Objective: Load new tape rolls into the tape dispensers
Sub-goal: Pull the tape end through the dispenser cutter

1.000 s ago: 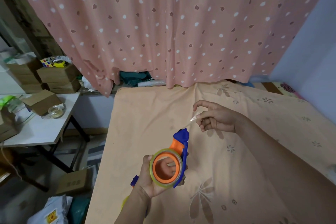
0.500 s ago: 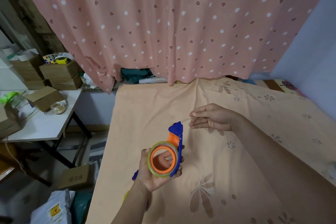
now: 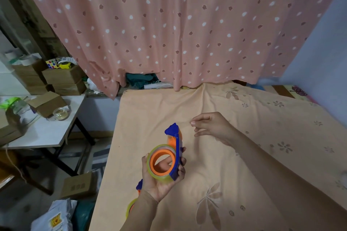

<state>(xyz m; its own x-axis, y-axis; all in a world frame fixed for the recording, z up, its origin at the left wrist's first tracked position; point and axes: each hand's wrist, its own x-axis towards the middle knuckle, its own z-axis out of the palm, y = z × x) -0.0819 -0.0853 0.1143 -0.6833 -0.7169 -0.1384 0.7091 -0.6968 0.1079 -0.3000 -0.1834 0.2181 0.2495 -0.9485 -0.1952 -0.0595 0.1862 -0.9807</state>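
My left hand grips a blue and orange tape dispenser above the bed, its pointed blue head tilted up and away. A clear yellowish tape roll sits on the dispenser's orange hub. My right hand hovers just right of the dispenser head, thumb and forefinger slightly apart; whether a clear tape end is between them I cannot tell. A second dispenser with a tape roll lies on the bed under my left wrist, mostly hidden.
An orange floral sheet covers the bed. A pink dotted curtain hangs behind. At left stands a white table with cardboard boxes and a clear tape roll. More boxes and bags lie on the floor.
My right hand, which pinched a strip of tape pulled out from the dispenser head, has moved in toward that head and loosened its fingers. The left hand has tilted the dispenser slightly.
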